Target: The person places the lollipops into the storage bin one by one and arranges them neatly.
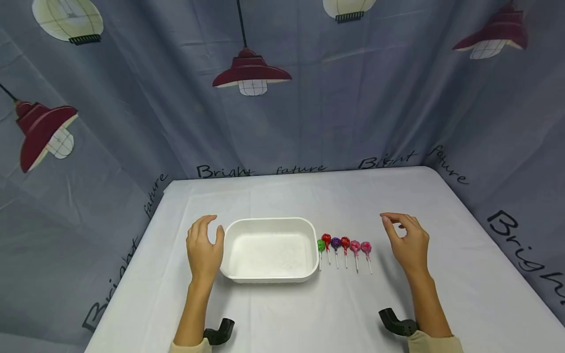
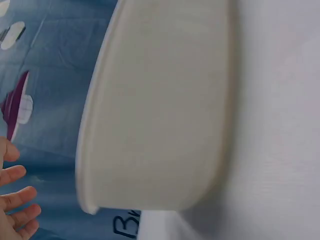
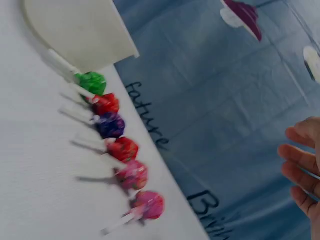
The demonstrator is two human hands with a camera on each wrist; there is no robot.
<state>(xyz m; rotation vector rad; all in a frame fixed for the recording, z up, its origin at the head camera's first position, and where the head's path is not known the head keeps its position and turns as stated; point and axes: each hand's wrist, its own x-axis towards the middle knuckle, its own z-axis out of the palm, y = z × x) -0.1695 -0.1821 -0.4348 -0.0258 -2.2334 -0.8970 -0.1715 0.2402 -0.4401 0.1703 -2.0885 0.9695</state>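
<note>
A white rectangular tray (image 1: 270,279) sits on the table, and its outer side fills much of the left wrist view. My left hand (image 1: 205,251) is beside the tray's left end, thumb close to the rim, with nothing in it. To the right of the tray lies a row of wrapped lollipops: a green lollipop (image 3: 92,83) against the tray, two red ones, a purple lollipop (image 1: 336,243) between them, and two pink ones, the outermost pink lollipop (image 1: 366,248) farthest right. My right hand (image 1: 408,245) hovers right of the row, thumb and forefinger bent towards each other, holding nothing.
A white cloth covers the table (image 1: 282,318). Behind and around it hangs a grey-blue curtain (image 1: 282,132) printed with lamps and lettering. A black curved mount (image 1: 219,332) is on the left wrist, and another black mount (image 1: 397,323) on the right.
</note>
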